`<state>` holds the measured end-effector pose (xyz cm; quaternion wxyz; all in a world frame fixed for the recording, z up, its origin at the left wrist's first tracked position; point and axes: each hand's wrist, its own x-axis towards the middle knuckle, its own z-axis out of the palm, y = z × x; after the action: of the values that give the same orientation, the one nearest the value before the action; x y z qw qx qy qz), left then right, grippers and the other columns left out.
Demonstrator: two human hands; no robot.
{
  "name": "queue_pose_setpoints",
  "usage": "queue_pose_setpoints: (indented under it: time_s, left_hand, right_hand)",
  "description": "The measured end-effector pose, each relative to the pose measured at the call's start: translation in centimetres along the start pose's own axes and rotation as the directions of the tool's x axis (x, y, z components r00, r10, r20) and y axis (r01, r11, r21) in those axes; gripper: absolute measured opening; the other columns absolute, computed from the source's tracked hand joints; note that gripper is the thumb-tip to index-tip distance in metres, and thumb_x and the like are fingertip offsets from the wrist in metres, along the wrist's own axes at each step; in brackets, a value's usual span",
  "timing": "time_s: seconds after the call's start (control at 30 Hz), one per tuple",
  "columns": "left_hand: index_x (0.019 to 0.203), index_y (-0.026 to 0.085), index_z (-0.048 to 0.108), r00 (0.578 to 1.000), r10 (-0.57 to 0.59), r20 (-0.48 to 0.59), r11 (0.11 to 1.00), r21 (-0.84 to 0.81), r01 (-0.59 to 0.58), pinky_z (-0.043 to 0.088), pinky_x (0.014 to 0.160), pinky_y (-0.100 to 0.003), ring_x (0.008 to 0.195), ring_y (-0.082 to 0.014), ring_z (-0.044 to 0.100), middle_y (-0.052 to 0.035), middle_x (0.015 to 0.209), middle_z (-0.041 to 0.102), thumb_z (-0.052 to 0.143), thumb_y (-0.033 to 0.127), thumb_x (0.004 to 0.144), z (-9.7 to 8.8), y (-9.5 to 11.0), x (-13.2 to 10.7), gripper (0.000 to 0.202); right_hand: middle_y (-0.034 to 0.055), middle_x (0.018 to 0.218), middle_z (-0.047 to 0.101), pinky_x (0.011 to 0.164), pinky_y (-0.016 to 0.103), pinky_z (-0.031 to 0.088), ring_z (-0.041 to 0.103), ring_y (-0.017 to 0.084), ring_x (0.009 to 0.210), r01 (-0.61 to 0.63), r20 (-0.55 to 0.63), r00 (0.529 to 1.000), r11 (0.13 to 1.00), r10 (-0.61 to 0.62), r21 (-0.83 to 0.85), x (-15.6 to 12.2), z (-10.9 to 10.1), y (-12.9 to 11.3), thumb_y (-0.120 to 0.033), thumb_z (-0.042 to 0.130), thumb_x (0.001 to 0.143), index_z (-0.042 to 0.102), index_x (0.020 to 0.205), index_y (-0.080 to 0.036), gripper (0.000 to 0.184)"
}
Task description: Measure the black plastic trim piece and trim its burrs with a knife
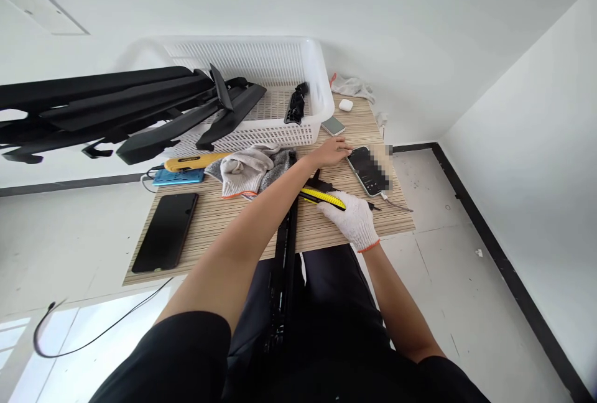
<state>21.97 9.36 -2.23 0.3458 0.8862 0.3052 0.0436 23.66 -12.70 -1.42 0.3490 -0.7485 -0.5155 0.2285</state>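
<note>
My bare left hand [330, 152] stretches across the table with its fingers out, and their tips are at the upper left edge of a lit phone [366, 170]. My right hand [353, 219], in a white knit glove with an orange cuff, is closed round a yellow and black utility knife [326, 196]. Under my left forearm a long black plastic strip [285, 241] runs from the table down toward my lap, partly hidden by the arm. A dark, thin tool lies beneath the knife, too covered to name.
A white plastic basket [321, 86] at the back holds long black plastic strips [140, 101] jutting out leftward. Before it lie grey-white gloves [249, 170], a yellow tool [196, 161] and a blue packet [177, 176]. A dark phone [165, 232] lies left; a white earbud case [346, 105] sits behind.
</note>
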Motion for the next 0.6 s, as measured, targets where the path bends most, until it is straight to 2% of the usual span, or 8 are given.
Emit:
queue_pose_setpoints:
  time_s: [0.17,0.33,0.4,0.6]
  left_hand:
    - [0.135,0.025,0.069,1.000,0.010,-0.004,1.000,-0.003,-0.010,0.023,0.129,-0.033,0.154,-0.0248,0.036,-0.0039,0.163,0.044,0.053,0.045,0.092,0.1,-0.1,-0.1,0.050]
    - [0.129,0.025,0.072,1.000,-0.028,0.010,1.000,-0.008,0.028,0.020,0.130,-0.035,0.155,-0.0245,0.034,-0.0025,0.159,0.050,0.035,0.046,0.100,0.0,0.6,-0.2,0.051]
    - [0.130,0.025,0.071,0.999,-0.041,0.016,0.999,-0.013,0.042,0.020,0.130,-0.036,0.155,-0.0252,0.033,-0.0031,0.160,0.048,0.036,0.048,0.100,-0.1,1.0,-0.3,0.052]
    - [0.141,0.033,0.060,0.998,-0.043,0.035,0.999,0.008,0.043,0.017,0.129,-0.051,0.158,-0.0336,0.023,-0.0045,0.168,0.033,0.052,0.071,0.087,0.1,1.3,-1.0,0.067]
  right_hand:
    - [-0.0007,0.108,0.079,0.090,0.035,0.055,0.073,0.024,0.105,-0.001,0.002,1.000,1.000,0.001,0.007,0.0,-0.1,-0.2,-0.055,0.070,0.088,0.077,0.111,-0.033,0.032]
    - [-0.0013,0.107,0.080,0.089,0.033,0.056,0.074,0.023,0.103,-0.002,-0.011,1.000,1.000,0.002,0.007,-0.1,-0.2,-0.3,-0.055,0.071,0.087,0.077,0.109,-0.034,0.032]
    - [-0.0012,0.107,0.080,0.089,0.033,0.056,0.074,0.023,0.103,-0.009,-0.010,1.000,1.000,0.009,0.006,-0.1,-0.2,-0.2,-0.056,0.071,0.087,0.077,0.109,-0.033,0.032]
    - [-0.0004,0.109,0.080,0.091,0.033,0.056,0.074,0.023,0.105,0.020,-0.007,1.000,1.000,-0.020,0.011,0.0,0.0,0.0,-0.053,0.070,0.089,0.077,0.112,-0.032,0.032]
